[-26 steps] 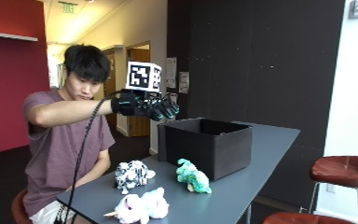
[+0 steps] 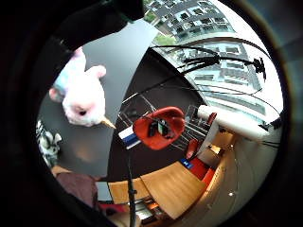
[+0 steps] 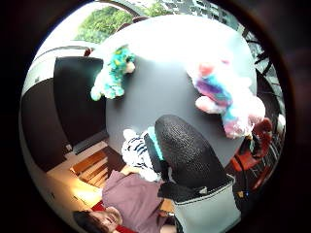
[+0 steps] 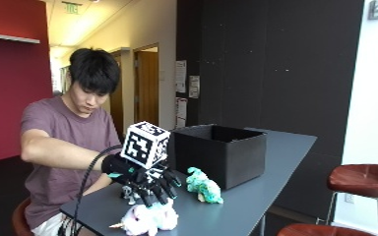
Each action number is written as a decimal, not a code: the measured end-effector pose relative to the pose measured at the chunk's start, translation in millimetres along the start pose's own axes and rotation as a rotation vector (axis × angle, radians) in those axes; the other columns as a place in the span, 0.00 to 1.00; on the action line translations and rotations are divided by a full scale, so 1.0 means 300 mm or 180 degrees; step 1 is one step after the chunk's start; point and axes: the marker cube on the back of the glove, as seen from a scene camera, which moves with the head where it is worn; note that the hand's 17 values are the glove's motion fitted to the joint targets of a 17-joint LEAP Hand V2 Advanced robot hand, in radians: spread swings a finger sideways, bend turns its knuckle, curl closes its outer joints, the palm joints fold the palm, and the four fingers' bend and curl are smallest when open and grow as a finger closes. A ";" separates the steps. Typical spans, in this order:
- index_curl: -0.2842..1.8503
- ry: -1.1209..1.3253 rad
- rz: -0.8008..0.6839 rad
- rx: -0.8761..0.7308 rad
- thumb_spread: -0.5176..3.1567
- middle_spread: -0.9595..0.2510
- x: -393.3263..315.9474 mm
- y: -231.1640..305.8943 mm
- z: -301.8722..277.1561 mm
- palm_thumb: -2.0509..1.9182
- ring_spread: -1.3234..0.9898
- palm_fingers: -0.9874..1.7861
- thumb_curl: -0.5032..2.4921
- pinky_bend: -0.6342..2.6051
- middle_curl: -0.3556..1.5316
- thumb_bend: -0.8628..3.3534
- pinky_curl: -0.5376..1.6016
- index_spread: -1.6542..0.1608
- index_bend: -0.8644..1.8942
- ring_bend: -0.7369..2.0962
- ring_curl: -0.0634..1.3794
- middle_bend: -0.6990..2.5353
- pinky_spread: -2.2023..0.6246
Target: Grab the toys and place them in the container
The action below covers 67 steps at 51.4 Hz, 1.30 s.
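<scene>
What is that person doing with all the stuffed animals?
A person is tidying toys into the black box on the table. Their gloved right hand hangs over the pink unicorn, fingers pointing down, holding nothing. The green toy lies beside the box, and the zebra toy sits near the table edge. All three toys are outside the box.
</scene>
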 end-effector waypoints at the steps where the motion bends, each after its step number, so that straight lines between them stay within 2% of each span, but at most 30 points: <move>1: 0.17 -0.0015 -0.0005 -0.0012 0.48 0.78 0.006 -0.005 0.014 0.50 0.56 0.30 0.21 0.44 0.30 0.20 0.39 0.81 0.33 0.43 0.17 0.28 0.79; 16: 0.18 -0.0071 0.0149 -0.0138 0.48 0.81 0.052 -0.085 0.225 0.50 0.57 0.30 0.23 0.47 0.34 0.19 0.40 0.82 0.33 0.45 0.19 0.28 0.79; 23: 0.17 -0.0030 0.0299 0.0069 0.45 0.82 0.057 -0.104 0.266 0.50 0.56 0.34 0.23 0.51 0.35 0.19 0.42 0.83 0.32 0.50 0.22 0.28 0.78; 24: 0.16 -0.0025 0.0309 0.0093 0.45 0.82 0.057 -0.105 0.268 0.51 0.55 0.38 0.24 0.51 0.36 0.19 0.42 0.84 0.31 0.53 0.24 0.30 0.78; 25: 0.16 -0.0014 0.0320 0.0115 0.45 0.82 0.056 -0.106 0.269 0.50 0.55 0.36 0.24 0.51 0.36 0.19 0.42 0.84 0.32 0.53 0.23 0.29 0.78; 29: 0.16 -0.0008 0.0321 0.0182 0.46 0.79 0.044 -0.110 0.264 0.53 0.52 0.45 0.25 0.52 0.38 0.21 0.42 0.85 0.35 0.58 0.26 0.33 0.75; 32: 0.18 -0.0143 0.0264 0.0202 0.47 0.75 0.023 -0.113 0.252 0.56 0.48 0.61 0.26 0.54 0.38 0.22 0.41 0.84 0.39 0.63 0.27 0.33 0.70; 35: 0.18 -0.0241 0.0241 0.0148 0.48 0.70 -0.009 -0.110 0.253 0.60 0.46 0.70 0.27 0.53 0.40 0.24 0.41 0.82 0.40 0.66 0.29 0.35 0.68; 38: 0.20 -0.0224 0.0227 0.0044 0.45 0.66 -0.029 -0.106 0.258 0.65 0.44 0.71 0.30 0.52 0.42 0.26 0.42 0.80 0.42 0.66 0.31 0.37 0.67; 39: 0.20 -0.0215 0.0212 -0.0014 0.47 0.66 -0.036 -0.104 0.257 0.62 0.44 0.69 0.29 0.52 0.41 0.25 0.42 0.80 0.40 0.66 0.32 0.36 0.66; 40: 0.21 -0.0205 0.0194 -0.0098 0.44 0.64 -0.046 -0.099 0.257 0.66 0.43 0.73 0.31 0.50 0.44 0.26 0.42 0.79 0.44 0.66 0.33 0.39 0.66; 43: 0.23 -0.0207 0.0147 -0.0421 0.42 0.61 -0.097 -0.074 0.246 0.68 0.42 0.77 0.33 0.48 0.46 0.27 0.42 0.78 0.48 0.66 0.34 0.42 0.66; 47: 0.26 -0.0299 0.0083 -0.0542 0.39 0.59 -0.164 -0.035 0.176 0.69 0.42 0.79 0.34 0.47 0.50 0.27 0.42 0.76 0.55 0.67 0.36 0.46 0.65; 55: 0.32 -0.0310 -0.0125 -0.0271 0.34 0.57 -0.304 0.058 -0.082 0.68 0.41 0.79 0.37 0.46 0.56 0.27 0.43 0.76 0.67 0.70 0.39 0.53 0.64; 67: 0.40 0.0022 -0.0554 0.0346 0.28 0.57 -0.634 0.233 -0.549 0.67 0.40 0.75 0.41 0.49 0.62 0.26 0.46 0.77 0.74 0.73 0.44 0.57 0.64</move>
